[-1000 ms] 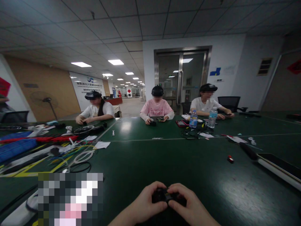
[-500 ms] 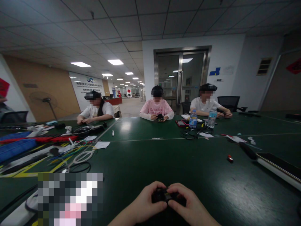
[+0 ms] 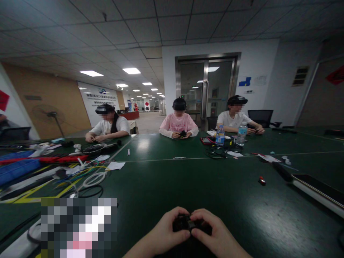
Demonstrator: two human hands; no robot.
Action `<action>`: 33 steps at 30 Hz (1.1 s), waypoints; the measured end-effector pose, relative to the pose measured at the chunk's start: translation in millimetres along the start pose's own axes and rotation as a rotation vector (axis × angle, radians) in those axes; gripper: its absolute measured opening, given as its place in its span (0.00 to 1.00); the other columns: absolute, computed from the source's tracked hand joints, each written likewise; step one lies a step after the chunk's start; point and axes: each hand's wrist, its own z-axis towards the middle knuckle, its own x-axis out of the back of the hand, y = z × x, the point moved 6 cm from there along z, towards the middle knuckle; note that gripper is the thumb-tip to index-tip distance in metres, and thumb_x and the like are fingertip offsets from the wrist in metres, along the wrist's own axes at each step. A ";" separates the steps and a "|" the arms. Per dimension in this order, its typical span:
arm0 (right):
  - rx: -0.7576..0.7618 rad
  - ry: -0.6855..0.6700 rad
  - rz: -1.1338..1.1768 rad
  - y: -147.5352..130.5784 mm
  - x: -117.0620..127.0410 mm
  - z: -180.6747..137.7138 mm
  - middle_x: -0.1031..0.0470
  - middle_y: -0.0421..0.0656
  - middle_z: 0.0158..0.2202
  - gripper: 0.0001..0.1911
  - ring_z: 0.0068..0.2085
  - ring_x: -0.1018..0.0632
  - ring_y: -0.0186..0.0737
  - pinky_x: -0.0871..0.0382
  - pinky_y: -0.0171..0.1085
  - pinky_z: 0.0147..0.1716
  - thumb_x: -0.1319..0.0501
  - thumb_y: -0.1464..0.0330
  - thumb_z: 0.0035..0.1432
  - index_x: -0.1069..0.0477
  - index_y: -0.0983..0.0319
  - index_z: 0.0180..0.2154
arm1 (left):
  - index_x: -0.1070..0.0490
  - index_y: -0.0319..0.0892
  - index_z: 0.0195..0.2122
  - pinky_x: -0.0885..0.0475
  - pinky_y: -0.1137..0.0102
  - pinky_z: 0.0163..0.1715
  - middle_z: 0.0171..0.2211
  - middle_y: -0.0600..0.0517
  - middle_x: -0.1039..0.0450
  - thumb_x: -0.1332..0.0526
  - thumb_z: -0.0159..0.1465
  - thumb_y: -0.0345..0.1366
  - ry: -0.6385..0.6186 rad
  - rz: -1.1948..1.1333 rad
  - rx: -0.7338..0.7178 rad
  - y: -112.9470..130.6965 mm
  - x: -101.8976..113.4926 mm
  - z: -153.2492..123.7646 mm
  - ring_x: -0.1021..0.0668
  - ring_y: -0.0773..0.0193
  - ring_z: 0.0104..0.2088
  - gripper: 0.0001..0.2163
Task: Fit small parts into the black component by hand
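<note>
Both hands grip a small black object (image 3: 184, 223) close to my body, above the green table (image 3: 161, 186). My left hand (image 3: 172, 229) has its fingers curled over the left side, with the thumb along the near edge. On the other side, my right hand (image 3: 211, 229) closes round it in the same way, thumb tip near the left one. The fingers and dim light hide most of the object, so I cannot tell its kind.
Cables (image 3: 94, 179), a blue tray (image 3: 18, 170) and a blurred-out patch (image 3: 80, 225) lie left. A small red-and-black item (image 3: 261, 180) and a long flat device (image 3: 319, 190) are right. Water bottles (image 3: 220, 136) stand farther back. Three people sit opposite.
The whole view has shifted very slightly. My hands keep the same hold on the black object, with hardly any finger movement.
</note>
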 end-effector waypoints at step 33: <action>-0.008 0.024 0.037 2.7 -0.2 -0.2 0.25 0.41 0.40 0.09 0.41 0.24 0.42 0.32 0.36 0.39 0.38 0.72 0.50 0.27 0.58 0.36 | 0.35 0.40 0.46 0.32 0.69 0.37 0.39 0.51 0.30 0.36 0.54 0.31 0.003 0.001 0.021 -0.4 -0.4 0.6 0.27 0.60 0.39 0.18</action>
